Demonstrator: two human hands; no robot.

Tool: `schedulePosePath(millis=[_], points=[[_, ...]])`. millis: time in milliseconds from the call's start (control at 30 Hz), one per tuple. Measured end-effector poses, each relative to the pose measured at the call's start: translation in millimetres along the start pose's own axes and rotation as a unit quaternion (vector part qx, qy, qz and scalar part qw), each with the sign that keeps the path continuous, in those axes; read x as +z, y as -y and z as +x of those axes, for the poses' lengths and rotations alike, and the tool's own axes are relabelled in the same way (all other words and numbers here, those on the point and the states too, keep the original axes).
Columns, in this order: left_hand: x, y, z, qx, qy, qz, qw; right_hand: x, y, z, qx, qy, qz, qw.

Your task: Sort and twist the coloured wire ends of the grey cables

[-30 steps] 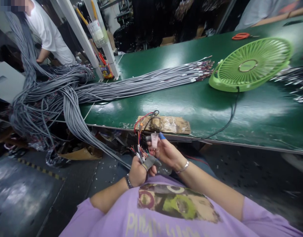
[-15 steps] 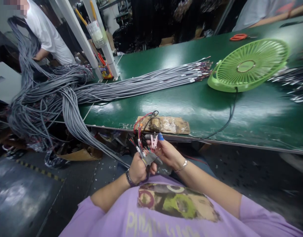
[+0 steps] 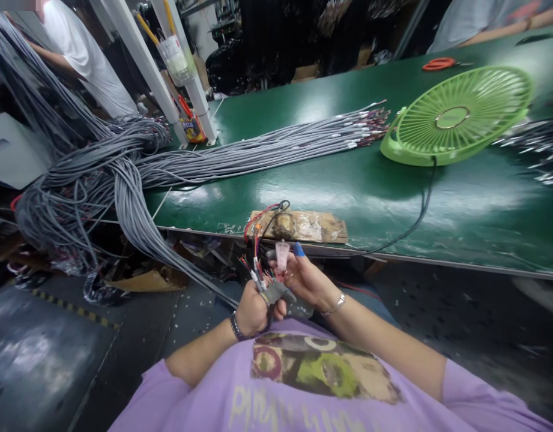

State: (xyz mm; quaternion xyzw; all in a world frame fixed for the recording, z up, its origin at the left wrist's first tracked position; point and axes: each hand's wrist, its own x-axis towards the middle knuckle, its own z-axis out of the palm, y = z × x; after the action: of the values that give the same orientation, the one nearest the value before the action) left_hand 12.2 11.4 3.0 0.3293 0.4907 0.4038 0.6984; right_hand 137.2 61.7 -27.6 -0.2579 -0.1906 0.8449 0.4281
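My left hand [image 3: 253, 307] is closed around the stripped ends of grey cables [image 3: 255, 277], with thin coloured wires fanning out above the fist. A grey wrap [image 3: 274, 293] covers its thumb. Close beside it, my right hand [image 3: 311, 283] pinches a pale pink clip [image 3: 282, 257], slightly blurred, at the fine wire tips. Whether the clip grips a wire I cannot tell. Blue tape [image 3: 298, 249] covers a fingertip of the right hand. Just beyond both hands, a worn wooden block [image 3: 319, 227] with red and black leads lies at the table edge.
A long bundle of grey cables [image 3: 240, 155] lies across the green table [image 3: 348, 186]. To the right stands a green fan [image 3: 456, 120] with its cord trailing; orange-handled scissors [image 3: 439, 63] lie behind it. At left, a co-worker [image 3: 84, 54] handles a heap of cables [image 3: 73, 186].
The pink clip has turned slightly in my right hand, its forked outline now blurred together. My left hand keeps its grip. At left, the co-worker's raised cables have spread and moved left.
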Motion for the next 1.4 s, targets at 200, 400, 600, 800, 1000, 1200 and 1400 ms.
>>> schedulePosePath(millis=[200, 400, 600, 800, 1000, 1200, 1400], points=[[-13.9, 16.9, -2.0, 0.049, -0.020, 0.069, 0.996, 3.7, 7.8, -28.0, -0.006, 0.013, -0.156, 0.988], [-13.6, 13.6, -4.1, 0.065, 0.004, 0.138, 0.988, 17.1, 15.1, -40.8, -0.013, -0.007, -0.276, 0.961], [-12.6, 3.3, -5.0, 0.032, 0.056, 0.167, 0.984, 12.0, 16.6, -37.9, -0.013, 0.014, -0.319, 0.948], [-15.5, 4.4, -7.0, 0.047, 0.028, 0.162, 0.985, 18.8, 21.8, -37.8, -0.037, -0.011, -0.392, 0.919], [-11.9, 12.7, -6.7, 0.070, -0.029, 0.108, 0.991, 29.2, 12.6, -39.1, -0.056, -0.030, -0.348, 0.935], [-11.9, 13.9, -4.8, 0.061, -0.032, 0.110, 0.992, 30.9, 1.7, -39.3, -0.040, -0.010, -0.275, 0.961], [-12.0, 7.0, -5.9, 0.024, 0.023, 0.134, 0.990, 28.8, 0.7, -38.8, -0.046, -0.047, -0.289, 0.955]])
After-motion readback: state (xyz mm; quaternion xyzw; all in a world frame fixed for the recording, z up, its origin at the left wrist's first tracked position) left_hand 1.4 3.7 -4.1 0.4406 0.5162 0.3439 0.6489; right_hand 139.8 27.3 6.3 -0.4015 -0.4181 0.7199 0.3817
